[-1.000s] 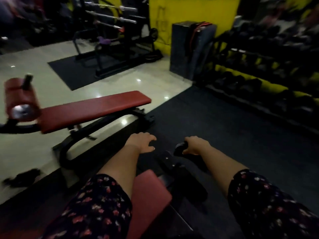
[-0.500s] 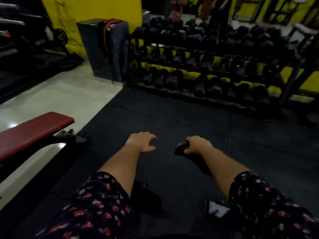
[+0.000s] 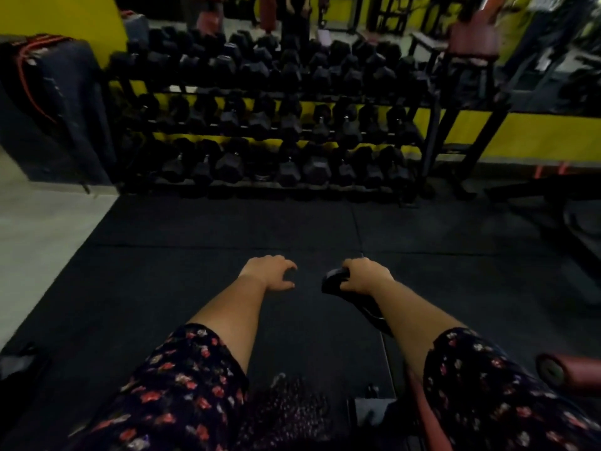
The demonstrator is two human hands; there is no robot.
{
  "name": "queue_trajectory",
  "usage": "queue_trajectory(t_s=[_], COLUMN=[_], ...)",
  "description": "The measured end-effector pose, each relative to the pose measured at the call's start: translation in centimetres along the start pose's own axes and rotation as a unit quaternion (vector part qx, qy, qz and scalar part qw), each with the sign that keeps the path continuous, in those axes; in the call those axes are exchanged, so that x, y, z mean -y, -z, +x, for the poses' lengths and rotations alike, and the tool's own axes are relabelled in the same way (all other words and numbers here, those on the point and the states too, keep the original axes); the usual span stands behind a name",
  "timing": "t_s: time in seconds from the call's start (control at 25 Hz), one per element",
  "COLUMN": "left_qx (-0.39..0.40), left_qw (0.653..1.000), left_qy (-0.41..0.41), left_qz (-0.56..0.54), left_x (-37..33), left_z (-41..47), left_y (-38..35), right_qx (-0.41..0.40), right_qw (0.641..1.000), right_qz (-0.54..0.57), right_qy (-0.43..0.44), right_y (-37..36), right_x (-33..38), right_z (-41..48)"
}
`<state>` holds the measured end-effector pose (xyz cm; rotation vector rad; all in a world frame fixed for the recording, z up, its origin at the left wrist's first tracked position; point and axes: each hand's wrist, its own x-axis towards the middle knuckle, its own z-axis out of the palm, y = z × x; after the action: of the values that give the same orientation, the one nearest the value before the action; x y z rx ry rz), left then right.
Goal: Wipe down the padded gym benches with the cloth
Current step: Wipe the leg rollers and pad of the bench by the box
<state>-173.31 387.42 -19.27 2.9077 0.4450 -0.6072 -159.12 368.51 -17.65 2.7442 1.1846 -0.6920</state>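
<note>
Dumbbell rack (image 3: 266, 125) replaces the red bench ahead; right hand (image 3: 367, 276) fingers (image 3: 349, 269) clamp the cloth (image 3: 335, 283), left hand (image 3: 268, 271) hangs loose, so probably changing benches.

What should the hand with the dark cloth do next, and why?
Probably swing the right hand toward the red pad at the lower right. It grips the cloth, but both hands hang over the floor mat, touching no padding, and that pad looks like the nearest one. The left hand holds nothing.
</note>
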Motion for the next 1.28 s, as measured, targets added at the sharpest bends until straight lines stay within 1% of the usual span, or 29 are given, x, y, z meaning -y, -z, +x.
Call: queue_trajectory(t_s=[0.12, 0.32, 0.52, 0.64, 0.84, 0.96, 1.08, 1.28], left_qx=[-0.007, -0.025, -0.041, -0.055, -0.056, -0.068, -0.063, -0.076], left_qw=[1.000, 0.999, 0.998, 0.995, 0.990, 0.981, 0.971, 0.943], left_qy=[-0.002, 0.025, 0.051, 0.074, 0.123, 0.170, 0.214, 0.295], left_qz=[-0.005, -0.009, -0.015, -0.020, -0.036, -0.063, -0.086, -0.132], left_x=[3.4, 10.6, 15.8, 19.5, 26.7, 31.3, 35.4, 42.1], left_z=[7.3, 15.6, 20.2, 22.8, 27.9, 30.5, 31.8, 30.2], left_y=[3.3, 9.7, 13.8, 15.8, 18.9, 20.8, 22.4, 22.5], right_qx=[0.003, -0.009, -0.040, -0.037, -0.029, -0.026, -0.018, -0.025], right_qw=[1.000, 1.000, 0.998, 0.996, 0.990, 0.979, 0.964, 0.925], right_qz=[-0.014, 0.005, 0.004, -0.004, -0.030, -0.052, -0.092, -0.175], right_qy=[-0.005, 0.011, 0.046, 0.079, 0.138, 0.193, 0.247, 0.337], right_y=[3.8, 10.2, 14.9, 17.6, 21.7, 24.9, 28.0, 31.2], right_x=[-0.6, 1.3, 3.6, 5.6, 9.2, 12.2, 16.2, 24.9], right_z=[7.2, 18.0, 26.0, 31.5, 42.2, 49.0, 54.8, 60.8])
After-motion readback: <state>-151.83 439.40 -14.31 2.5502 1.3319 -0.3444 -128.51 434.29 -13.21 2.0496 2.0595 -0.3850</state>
